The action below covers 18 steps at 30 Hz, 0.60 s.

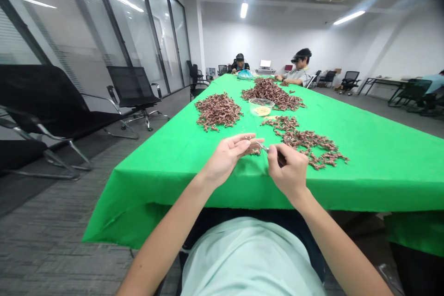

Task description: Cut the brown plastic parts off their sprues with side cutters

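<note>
The right hand's grip (287,171) is pressed together, thumb and fingers closed on a slim metal tool (263,147), with a dark patch showing just under the fingers. The tool's long axis slants across the view, its shiny tip pointing up and to the left, away from the right hand and toward the left hand (227,159). The tip ends just beside the left fingertips (250,140), which curl inward with the thumb. Whether they pinch a small piece is too small to tell.

A few brownish twisted pieces (255,151) lie on the green cloth just below the tool's tip. A long scattered pile of the same pieces (301,141) spreads to the right of the hands, and another pile (218,111) lies ahead on the left. A third pile (274,94) sits farther along the worktop (381,180), beyond a transparent bowl (262,106) holding something yellowish. Two co-workers (300,67) sit at the far end, near a blue bag (245,74). Black mesh chairs (132,88) stand along the left side.
</note>
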Tool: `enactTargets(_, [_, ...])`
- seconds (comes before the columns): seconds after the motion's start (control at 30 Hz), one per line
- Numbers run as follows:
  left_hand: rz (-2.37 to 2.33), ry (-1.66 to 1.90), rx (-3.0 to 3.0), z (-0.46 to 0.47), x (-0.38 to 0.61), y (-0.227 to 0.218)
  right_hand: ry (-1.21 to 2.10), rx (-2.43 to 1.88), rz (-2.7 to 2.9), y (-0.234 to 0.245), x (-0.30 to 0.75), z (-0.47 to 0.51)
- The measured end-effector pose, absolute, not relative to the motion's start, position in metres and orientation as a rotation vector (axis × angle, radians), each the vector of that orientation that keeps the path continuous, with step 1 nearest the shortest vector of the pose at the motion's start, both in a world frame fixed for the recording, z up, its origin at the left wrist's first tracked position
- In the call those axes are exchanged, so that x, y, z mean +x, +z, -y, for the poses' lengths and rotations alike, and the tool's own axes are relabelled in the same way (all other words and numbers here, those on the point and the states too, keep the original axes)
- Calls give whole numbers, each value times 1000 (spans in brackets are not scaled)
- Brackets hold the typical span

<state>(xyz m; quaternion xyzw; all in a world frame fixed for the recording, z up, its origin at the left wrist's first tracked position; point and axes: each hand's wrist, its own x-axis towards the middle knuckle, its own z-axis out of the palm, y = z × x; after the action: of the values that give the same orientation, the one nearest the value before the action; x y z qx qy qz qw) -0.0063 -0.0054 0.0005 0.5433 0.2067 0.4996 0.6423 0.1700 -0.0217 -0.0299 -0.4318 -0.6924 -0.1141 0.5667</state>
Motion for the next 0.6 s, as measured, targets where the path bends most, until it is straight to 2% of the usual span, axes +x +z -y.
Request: enactTargets(0.6, [-533, 1102, 1251, 10, -9, 2, -277, -961, 1664, -27, 171, 21])
